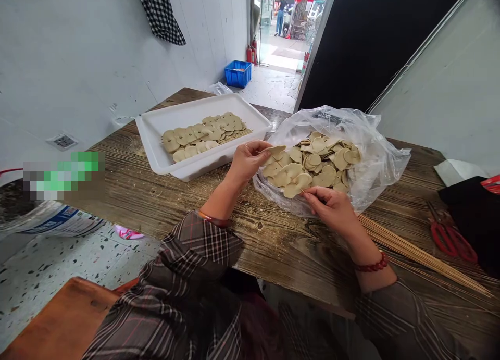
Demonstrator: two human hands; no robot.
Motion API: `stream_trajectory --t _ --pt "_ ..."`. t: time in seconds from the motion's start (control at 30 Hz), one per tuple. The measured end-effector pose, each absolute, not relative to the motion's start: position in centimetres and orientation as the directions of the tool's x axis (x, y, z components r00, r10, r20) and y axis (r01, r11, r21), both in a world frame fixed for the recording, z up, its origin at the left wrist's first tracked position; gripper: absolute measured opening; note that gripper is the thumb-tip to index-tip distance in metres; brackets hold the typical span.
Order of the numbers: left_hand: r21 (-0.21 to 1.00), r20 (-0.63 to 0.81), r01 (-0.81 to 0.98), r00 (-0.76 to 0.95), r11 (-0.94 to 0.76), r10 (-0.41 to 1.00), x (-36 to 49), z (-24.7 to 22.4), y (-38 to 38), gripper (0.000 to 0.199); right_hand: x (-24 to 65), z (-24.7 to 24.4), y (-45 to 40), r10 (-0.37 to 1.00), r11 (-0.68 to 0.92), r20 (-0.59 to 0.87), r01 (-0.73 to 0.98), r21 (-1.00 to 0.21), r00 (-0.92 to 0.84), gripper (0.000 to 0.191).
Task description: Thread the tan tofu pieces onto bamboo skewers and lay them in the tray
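My left hand (250, 161) pinches a thin, round beige slice (276, 150) at the near left edge of the clear plastic bag (377, 141). My right hand (332, 209), closed, grips the end of a thin bamboo skewer. Overlapping beige slices (297, 184) at its tip seem to be threaded on it. Most of the skewer is hidden by them. Many loose slices (328, 157) are heaped in the open bag beneath both hands. To the left, a white plastic tray (156, 159) holds rows of skewered slices (203, 133).
A bundle of bamboo skewers (422, 253) lies on the wooden table (258, 240) beside my right forearm. Red-handled scissors (449, 237) and a black cloth item (472, 214) are at the far right. A bucket (50, 219) stands left; a blue crate (238, 74) sits near the doorway.
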State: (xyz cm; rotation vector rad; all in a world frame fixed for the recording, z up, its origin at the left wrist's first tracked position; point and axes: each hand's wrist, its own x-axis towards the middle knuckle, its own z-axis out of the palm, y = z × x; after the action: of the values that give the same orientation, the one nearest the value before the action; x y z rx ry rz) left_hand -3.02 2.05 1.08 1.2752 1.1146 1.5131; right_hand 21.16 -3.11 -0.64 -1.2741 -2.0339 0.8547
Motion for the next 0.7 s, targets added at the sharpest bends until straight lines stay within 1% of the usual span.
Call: stream_trajectory --t 0.17,0.27,0.33,0.47,0.6,0.7 --pt "0.972 0.224 -0.043 -0.089 -0.229 0.97 -2.6 1.42 1.75 0.014 21.03 -0.84 -3.05 0.919 0.35 0.164 0.552 -0.756 -0.358 0.034" --pt "0.975 0.205 -0.069 -0.071 -0.21 0.976 -2.47 1.43 1.68 0.018 20.95 -0.79 -3.09 0.918 0.357 0.177 0.55 -0.755 -0.354 0.035" --pt "0.974 0.198 -0.098 -0.09 -0.206 0.976 -2.52 1.32 1.75 0.02 20.93 -0.7 -3.16 0.918 0.36 0.185 0.541 -0.76 -0.351 0.035" --pt "0.966 0.139 -0.2 -0.124 -0.162 0.982 -2.81 1.03 1.99 0.023 20.9 -0.47 -3.33 0.92 0.359 0.197 0.525 -0.772 -0.339 0.036" --pt "0.929 0.052 -0.36 -0.091 -0.082 0.994 -2.96 1.01 1.99 0.025 20.87 -0.23 -3.45 0.92 0.355 0.2 0.496 -0.792 -0.338 0.035" --pt "0.9 0.011 -0.434 -0.068 -0.039 0.998 -2.94 1.24 1.82 0.025 20.88 -0.14 -3.52 0.927 0.331 0.186 0.478 -0.813 -0.326 0.034"
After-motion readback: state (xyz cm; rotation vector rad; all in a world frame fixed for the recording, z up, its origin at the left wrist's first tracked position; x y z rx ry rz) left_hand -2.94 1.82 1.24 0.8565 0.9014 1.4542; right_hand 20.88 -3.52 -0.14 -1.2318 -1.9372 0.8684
